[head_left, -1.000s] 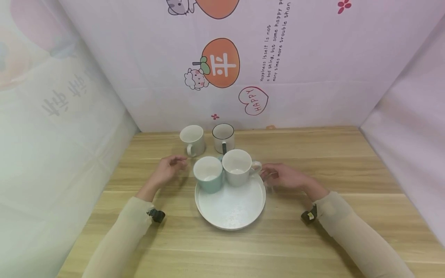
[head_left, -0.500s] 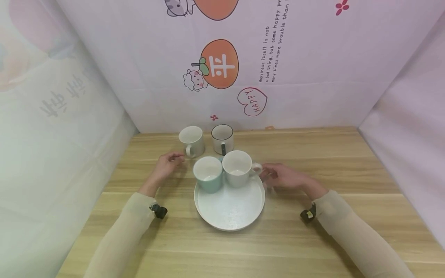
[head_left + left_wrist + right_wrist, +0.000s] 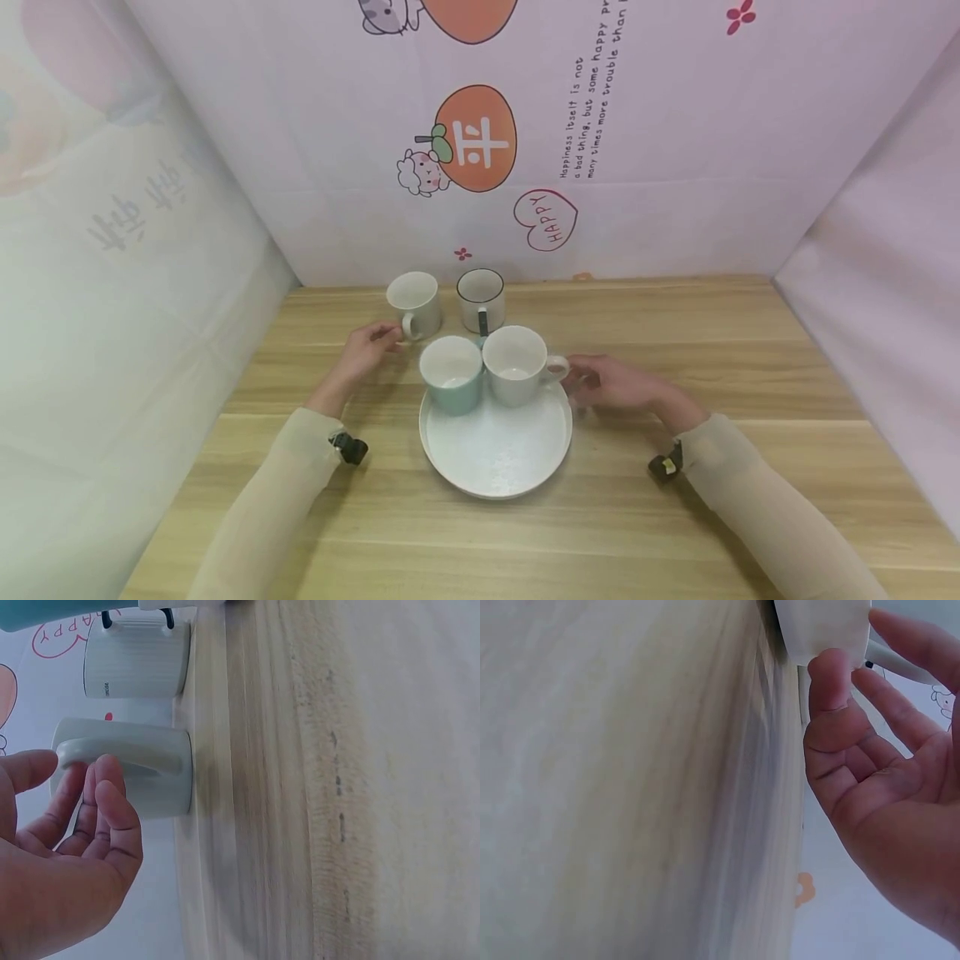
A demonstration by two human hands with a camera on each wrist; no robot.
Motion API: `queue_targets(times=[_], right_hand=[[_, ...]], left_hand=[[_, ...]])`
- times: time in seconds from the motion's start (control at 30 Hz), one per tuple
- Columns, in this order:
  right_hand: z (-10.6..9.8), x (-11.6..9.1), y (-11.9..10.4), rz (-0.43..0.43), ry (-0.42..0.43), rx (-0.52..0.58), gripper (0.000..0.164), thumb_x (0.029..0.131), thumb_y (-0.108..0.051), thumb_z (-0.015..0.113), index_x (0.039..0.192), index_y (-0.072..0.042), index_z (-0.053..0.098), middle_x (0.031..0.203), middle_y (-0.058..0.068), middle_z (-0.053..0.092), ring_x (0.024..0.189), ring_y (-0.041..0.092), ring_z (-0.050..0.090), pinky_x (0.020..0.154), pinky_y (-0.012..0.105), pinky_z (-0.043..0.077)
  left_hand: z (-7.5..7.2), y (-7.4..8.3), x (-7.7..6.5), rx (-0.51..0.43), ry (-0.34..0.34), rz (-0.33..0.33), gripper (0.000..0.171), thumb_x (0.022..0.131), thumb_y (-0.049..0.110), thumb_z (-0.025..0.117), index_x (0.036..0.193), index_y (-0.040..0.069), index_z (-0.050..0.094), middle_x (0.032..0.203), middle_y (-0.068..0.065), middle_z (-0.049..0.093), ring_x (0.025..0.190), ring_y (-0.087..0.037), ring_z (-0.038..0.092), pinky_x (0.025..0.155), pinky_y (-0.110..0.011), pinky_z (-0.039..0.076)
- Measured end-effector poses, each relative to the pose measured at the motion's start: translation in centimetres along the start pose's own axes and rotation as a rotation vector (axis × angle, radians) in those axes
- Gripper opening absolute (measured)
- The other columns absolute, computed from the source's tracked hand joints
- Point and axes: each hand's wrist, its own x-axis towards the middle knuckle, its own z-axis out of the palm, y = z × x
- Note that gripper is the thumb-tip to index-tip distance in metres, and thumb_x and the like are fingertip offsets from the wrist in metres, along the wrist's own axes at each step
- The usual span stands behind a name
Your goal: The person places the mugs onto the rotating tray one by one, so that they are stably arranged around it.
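- Four mugs are counted: a plain pale mug [image 3: 426, 316] at the back, a dark-rimmed mug [image 3: 472, 314] beside it, a mint mug [image 3: 456, 398] and a white mug [image 3: 513, 388] nearer the front.
- One round tray [image 3: 495, 458] is seen.
- One wooden tabletop [image 3: 675, 333] is shown.
- Two hands are shown, a left hand [image 3: 363, 348] and a right hand [image 3: 618, 382].
- Two sleeves [image 3: 765, 500] are seen, one on each arm.
- Two black wrist devices [image 3: 350, 448] are counted, one at each sleeve's end.
- Two large orange fruits [image 3: 495, 167] are printed on the back wall, the upper one cut off by the frame.
- Two cartoon animals [image 3: 422, 173] are printed beside them, one per fruit.
- One heart outline [image 3: 546, 219] is printed.
- Two red flowers [image 3: 741, 17] are counted there.
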Motion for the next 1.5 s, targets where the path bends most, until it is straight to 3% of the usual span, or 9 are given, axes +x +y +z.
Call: queue_targets(times=[0.2, 0.43, 0.7, 0.93, 1.07, 1.33, 1.5], right_hand=[[0.0, -0.3, -0.5, -0.009, -0.006, -0.013, 0.051, 0.090, -0.013, 0.072, 0.137, -0.011, 0.052, 0.122, 0.020, 0.067, 0.096, 0.026, 0.070, 0.081, 0.040, 0.058], [0.0, -0.4, -0.5, 0.020, -0.006, -0.036, 0.059, 0.089, -0.018, 0.075, 0.142, -0.014, 0.050, 0.125, 0.018, 0.066, 0.099, 0.024, 0.069, 0.085, 0.038, 0.057], [0.0, -0.4, -0.4, 0.007, -0.030, -0.004, 0.062, 0.089, -0.017, 0.075, 0.144, -0.012, 0.047, 0.126, 0.022, 0.065, 0.101, 0.026, 0.070, 0.080, 0.038, 0.059], [0.1, -0.4, -0.3, 0.006, -0.043, 0.019, 0.064, 0.087, -0.015, 0.076, 0.142, -0.011, 0.045, 0.127, 0.027, 0.061, 0.092, 0.024, 0.071, 0.075, 0.036, 0.060], [0.2, -0.4, -0.2, 0.009, -0.058, 0.044, 0.067, 0.087, -0.014, 0.076, 0.144, -0.012, 0.042, 0.129, 0.027, 0.061, 0.089, 0.024, 0.071, 0.075, 0.039, 0.060], [0.4, -0.5, -0.1, 0.008, -0.074, 0.087, 0.069, 0.086, -0.012, 0.076, 0.146, -0.018, 0.040, 0.128, 0.024, 0.060, 0.089, 0.027, 0.071, 0.074, 0.045, 0.061], [0.4, -0.5, 0.0, 0.021, -0.077, 0.090, 0.068, 0.086, -0.015, 0.077, 0.144, -0.017, 0.041, 0.129, 0.024, 0.059, 0.089, 0.027, 0.070, 0.073, 0.044, 0.061]], left_hand=[[0.2, 0.0, 0.1, 0.005, -0.002, 0.000, 0.047, 0.105, 0.034, 0.050, 0.140, 0.003, 0.052, 0.139, -0.021, 0.057, 0.125, -0.039, 0.058, 0.104, -0.051, 0.050], [0.4, 0.0, 0.6, -0.038, -0.015, -0.020, 0.050, 0.106, 0.032, 0.048, 0.144, -0.001, 0.047, 0.140, -0.025, 0.055, 0.124, -0.040, 0.058, 0.106, -0.051, 0.048], [0.5, 0.3, 0.9, -0.103, -0.005, -0.054, 0.048, 0.107, 0.027, 0.047, 0.142, -0.005, 0.047, 0.138, -0.026, 0.055, 0.120, -0.039, 0.059, 0.106, -0.051, 0.049], [0.3, 0.8, 1.1, -0.092, -0.012, -0.060, 0.049, 0.106, 0.027, 0.048, 0.142, -0.006, 0.048, 0.134, -0.026, 0.057, 0.098, -0.017, 0.065, 0.098, -0.042, 0.054], [0.3, 0.8, 1.4, -0.100, -0.021, -0.078, 0.049, 0.106, 0.026, 0.047, 0.143, -0.006, 0.046, 0.137, -0.026, 0.055, 0.103, -0.024, 0.065, 0.100, -0.042, 0.053], [0.4, 0.5, 1.7, -0.085, -0.004, -0.064, 0.048, 0.105, 0.031, 0.050, 0.139, -0.004, 0.053, 0.120, -0.013, 0.063, 0.096, -0.018, 0.064, 0.094, -0.036, 0.055], [0.7, 0.7, 2.0, -0.145, -0.006, -0.098, 0.049, 0.103, 0.036, 0.054, 0.133, -0.003, 0.059, 0.108, -0.005, 0.068, 0.090, -0.013, 0.065, 0.086, -0.028, 0.057]])
